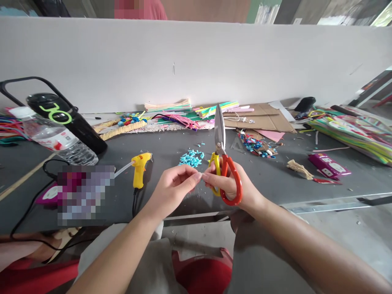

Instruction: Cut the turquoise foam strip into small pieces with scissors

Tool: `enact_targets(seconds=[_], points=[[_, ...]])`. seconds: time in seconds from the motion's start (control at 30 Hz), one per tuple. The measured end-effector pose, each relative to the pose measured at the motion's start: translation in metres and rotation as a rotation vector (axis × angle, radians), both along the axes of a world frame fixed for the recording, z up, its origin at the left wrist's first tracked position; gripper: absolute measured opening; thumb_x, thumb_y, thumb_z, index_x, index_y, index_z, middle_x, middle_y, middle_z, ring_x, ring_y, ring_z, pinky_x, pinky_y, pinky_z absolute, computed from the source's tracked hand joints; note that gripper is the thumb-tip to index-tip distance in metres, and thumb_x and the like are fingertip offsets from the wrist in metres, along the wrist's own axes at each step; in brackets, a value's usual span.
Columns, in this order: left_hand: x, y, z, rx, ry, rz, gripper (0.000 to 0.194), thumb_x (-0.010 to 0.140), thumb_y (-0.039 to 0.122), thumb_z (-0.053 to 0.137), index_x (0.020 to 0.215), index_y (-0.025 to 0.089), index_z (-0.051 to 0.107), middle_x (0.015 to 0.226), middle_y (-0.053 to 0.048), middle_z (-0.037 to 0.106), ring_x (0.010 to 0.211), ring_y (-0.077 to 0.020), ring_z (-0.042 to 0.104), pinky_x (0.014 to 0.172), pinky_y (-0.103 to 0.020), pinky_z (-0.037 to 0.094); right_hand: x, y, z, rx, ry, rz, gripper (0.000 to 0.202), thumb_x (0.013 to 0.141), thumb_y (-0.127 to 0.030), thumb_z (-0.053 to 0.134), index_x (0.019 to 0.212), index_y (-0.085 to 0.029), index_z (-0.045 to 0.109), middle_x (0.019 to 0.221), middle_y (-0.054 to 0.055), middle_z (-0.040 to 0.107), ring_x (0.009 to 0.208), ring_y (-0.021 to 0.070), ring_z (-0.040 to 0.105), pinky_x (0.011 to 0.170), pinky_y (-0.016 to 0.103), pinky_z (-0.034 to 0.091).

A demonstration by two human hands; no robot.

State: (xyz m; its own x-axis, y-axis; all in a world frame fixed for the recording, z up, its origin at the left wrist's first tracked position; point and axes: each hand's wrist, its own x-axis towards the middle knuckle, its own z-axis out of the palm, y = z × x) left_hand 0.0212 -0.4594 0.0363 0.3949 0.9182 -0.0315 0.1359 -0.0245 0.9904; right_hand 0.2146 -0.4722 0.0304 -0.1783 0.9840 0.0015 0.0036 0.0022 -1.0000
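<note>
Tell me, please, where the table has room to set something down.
On the grey table, bare patches lie behind the yellow glue gun and between the right hand and tan scrap. It is crowded along the white board.

The place is presenting as a craft workshop with handwork in progress. A long dark table (171, 143) is running along an upright pale panel (196, 65) and carrying materials and tools side by side. Bundles of coloured strips (352, 130) are lying at the right, and small blue pieces (191, 158) are sitting in a loose heap. A yellow glue gun (139, 169) is resting near them, with cut cardboard (260, 116) lying farther back. Bare grey flooring (343, 232) is showing below the table edge.
</note>
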Motion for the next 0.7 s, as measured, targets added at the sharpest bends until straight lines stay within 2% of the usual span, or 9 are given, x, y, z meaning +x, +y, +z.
enact_targets(seconds=[0.1, 0.23, 0.3, 0.37, 0.47, 0.53, 0.7], points=[[0.0, 0.002, -0.002, -0.031, -0.042, 0.017, 0.028, 0.09, 0.046, 0.067, 0.088, 0.019, 0.067, 0.073, 0.001, 0.058, 0.07, -0.0128, 0.054, 0.064, -0.023, 0.045, -0.002, 0.003, -0.002, 0.002, -0.013, -0.048, 0.034, 0.076, -0.04, 0.082, 0.078, -0.019, 0.056, 0.064, -0.004, 0.058, 0.056, 0.0117, 0.05, 0.053, 0.026, 0.041], [0.003, 0.006, -0.005, -0.117, -0.124, -0.035, 0.031, 0.093, 0.048, 0.064, 0.087, 0.017, 0.062, 0.076, 0.001, 0.059, 0.069, -0.0112, 0.057, 0.065, -0.023, 0.047, -0.004, 0.005, -0.004, 0.032, -0.056, -0.098, 0.036, 0.073, -0.04, 0.083, 0.075, -0.02, 0.053, 0.062, -0.006, 0.052, 0.054, 0.0104, 0.047, 0.052, 0.026, 0.04], [0.005, 0.007, -0.007, -0.188, -0.179, -0.063, 0.033, 0.092, 0.047, 0.065, 0.085, 0.016, 0.06, 0.075, 0.001, 0.059, 0.063, -0.0097, 0.058, 0.061, -0.023, 0.048, -0.006, 0.006, -0.006, 0.072, -0.039, -0.126, 0.037, 0.072, -0.04, 0.084, 0.079, -0.02, 0.054, 0.071, -0.003, 0.06, 0.061, 0.0125, 0.054, 0.058, 0.028, 0.047], [0.006, 0.009, -0.009, -0.272, -0.261, -0.066, 0.031, 0.09, 0.044, 0.069, 0.084, 0.015, 0.061, 0.074, 0.001, 0.059, 0.059, -0.0083, 0.057, 0.058, -0.022, 0.049, -0.009, 0.007, -0.008, 0.114, 0.036, -0.145, 0.039, 0.072, -0.04, 0.085, 0.086, -0.021, 0.054, 0.085, 0.001, 0.068, 0.076, 0.017, 0.065, 0.071, 0.032, 0.053], [0.008, 0.01, -0.013, -0.381, -0.391, -0.026, 0.028, 0.083, 0.038, 0.078, 0.084, 0.013, 0.065, 0.074, 0.001, 0.062, 0.059, -0.0069, 0.058, 0.058, -0.02, 0.051, -0.014, 0.007, -0.011, 0.138, 0.134, -0.133, 0.039, 0.076, -0.04, 0.082, 0.091, -0.022, 0.051, 0.103, 0.006, 0.072, 0.092, 0.0207, 0.069, 0.083, 0.037, 0.056], [0.009, 0.01, -0.014, -0.424, -0.442, 0.01, 0.027, 0.079, 0.035, 0.082, 0.083, 0.013, 0.067, 0.074, 0.0, 0.063, 0.06, -0.0065, 0.059, 0.059, -0.019, 0.052, -0.017, 0.007, -0.012, 0.145, 0.163, -0.116, 0.037, 0.078, -0.039, 0.08, 0.091, -0.023, 0.049, 0.109, 0.007, 0.072, 0.09, 0.0197, 0.07, 0.083, 0.038, 0.057], [0.009, 0.01, -0.015, -0.436, -0.501, 0.049, 0.023, 0.074, 0.028, 0.087, 0.082, 0.014, 0.07, 0.075, 0.001, 0.067, 0.063, -0.0064, 0.062, 0.063, -0.019, 0.054, -0.019, 0.005, -0.011, 0.178, 0.193, -0.091, 0.036, 0.079, -0.034, 0.08, 0.092, -0.023, 0.048, 0.1, 0.004, 0.071, 0.078, 0.0164, 0.067, 0.075, 0.036, 0.058]])
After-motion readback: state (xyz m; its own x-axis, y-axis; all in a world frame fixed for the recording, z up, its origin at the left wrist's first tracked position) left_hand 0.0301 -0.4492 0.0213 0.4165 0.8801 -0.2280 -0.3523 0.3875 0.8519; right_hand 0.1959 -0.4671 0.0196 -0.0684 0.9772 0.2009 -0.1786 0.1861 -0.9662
